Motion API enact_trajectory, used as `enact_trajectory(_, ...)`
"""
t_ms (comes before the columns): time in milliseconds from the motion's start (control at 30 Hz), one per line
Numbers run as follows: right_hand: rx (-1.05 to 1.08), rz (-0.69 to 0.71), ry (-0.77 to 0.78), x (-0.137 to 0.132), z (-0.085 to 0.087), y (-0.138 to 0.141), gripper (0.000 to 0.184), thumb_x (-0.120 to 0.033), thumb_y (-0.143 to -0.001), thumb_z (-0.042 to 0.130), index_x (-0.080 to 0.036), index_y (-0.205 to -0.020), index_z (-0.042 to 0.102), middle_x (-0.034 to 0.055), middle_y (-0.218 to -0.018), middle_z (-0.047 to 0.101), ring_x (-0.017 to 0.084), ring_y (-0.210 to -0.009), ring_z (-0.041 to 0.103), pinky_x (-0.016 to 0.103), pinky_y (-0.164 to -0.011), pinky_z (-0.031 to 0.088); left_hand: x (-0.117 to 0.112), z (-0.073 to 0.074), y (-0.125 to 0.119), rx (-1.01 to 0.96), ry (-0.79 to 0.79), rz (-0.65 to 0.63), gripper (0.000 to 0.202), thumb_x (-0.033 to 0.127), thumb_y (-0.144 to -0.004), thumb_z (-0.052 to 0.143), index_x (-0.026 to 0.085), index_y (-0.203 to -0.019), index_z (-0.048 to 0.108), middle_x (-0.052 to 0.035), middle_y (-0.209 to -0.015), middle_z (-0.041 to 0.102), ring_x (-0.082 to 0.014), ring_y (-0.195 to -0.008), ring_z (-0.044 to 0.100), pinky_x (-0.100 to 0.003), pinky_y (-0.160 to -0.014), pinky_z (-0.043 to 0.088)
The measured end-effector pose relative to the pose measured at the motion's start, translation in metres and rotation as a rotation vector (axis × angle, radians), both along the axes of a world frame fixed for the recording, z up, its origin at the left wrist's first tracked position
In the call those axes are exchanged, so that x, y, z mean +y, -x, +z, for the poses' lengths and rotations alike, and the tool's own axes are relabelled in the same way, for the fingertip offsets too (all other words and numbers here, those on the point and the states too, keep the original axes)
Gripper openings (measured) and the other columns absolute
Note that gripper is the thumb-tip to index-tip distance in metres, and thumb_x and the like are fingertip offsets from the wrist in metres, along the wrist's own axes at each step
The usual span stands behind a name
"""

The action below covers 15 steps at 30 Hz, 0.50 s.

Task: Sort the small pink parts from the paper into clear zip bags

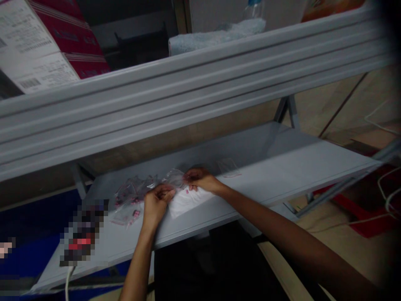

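From the head view, the left hand [156, 205] comes up from the bottom of the frame and the right hand [200, 179] reaches in from the lower right, the two close together near the middle. Both are curled shut, fingers pinched on a clear plastic bag [173, 177] that spans the gap between them. A white packet [187, 202] with pink specks lies just under the hands, touching both; whether it is joined to the bag is hard to tell. Just left of the left hand sits a heap of small clear bags [131, 196] with pink contents, and a single clear bag [228, 167] lies apart to the right of the right hand. All of these rest on a pale grey shelf [282, 167]. A pixelated object [83, 234] with a white cable [67, 284] sits at its lower left. An aluminium rail [188, 96] crosses the upper frame, below a red-and-white cardboard box [40, 42] at upper left and a folded blue towel [216, 39] with a plastic bottle [253, 10].
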State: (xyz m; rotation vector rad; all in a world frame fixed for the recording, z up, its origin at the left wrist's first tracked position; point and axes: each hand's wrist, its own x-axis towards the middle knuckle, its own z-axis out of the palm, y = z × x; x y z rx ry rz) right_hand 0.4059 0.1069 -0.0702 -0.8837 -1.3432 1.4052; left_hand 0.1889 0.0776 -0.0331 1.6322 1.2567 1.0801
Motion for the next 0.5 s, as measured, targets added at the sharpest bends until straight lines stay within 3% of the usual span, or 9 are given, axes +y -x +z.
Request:
enact_trajectory(200, 0.01, 0.004, -0.022, -0.002, 0.001, -0.001, 0.026, -0.037, -0.07, 0.077, -0.018, -0.083, 0.066, -0.0033, -0.052, 0.062, 0.009, -0.04, 0.049, 0.022, -0.04, 0.035, 0.001, 0.003, -0.01, 0.161, -0.093, 0.016, 0.025, 0.034, -0.071, 0.075, 0.014, -0.084, 0.076, -0.0101, -0.085, 0.077, -0.0238, -0.078, 0.072, -0.031, -0.071, 0.053)
enact_trajectory(333, 0.031, -0.028, -0.028, -0.005, 0.005, 0.001, 0.026, -0.038, -0.07, 0.077, -0.017, -0.081, 0.067, -0.004, -0.049, 0.059, 0.007, -0.037, 0.042, 0.022, -0.039, 0.029, 0.001, 0.0, -0.011, 0.067, -0.088, 0.085, 0.033, 0.033, -0.074, 0.073, 0.012, -0.099, 0.073, -0.0115, -0.09, 0.078, -0.0249, -0.083, 0.073, -0.034, -0.077, 0.056)
enact_trajectory(500, 0.174, -0.157, 0.014, -0.007, 0.021, -0.009, 0.03, -0.041, -0.069, 0.077, -0.016, -0.083, 0.069, 0.0002, -0.061, 0.066, 0.008, -0.045, 0.049, 0.021, -0.041, 0.031, 0.019, -0.006, -0.002, 0.218, -0.223, 0.089, 0.029, 0.027, -0.084, 0.061, 0.015, -0.109, 0.071, -0.0127, -0.105, 0.076, -0.0245, -0.094, 0.072, -0.039, -0.086, 0.056)
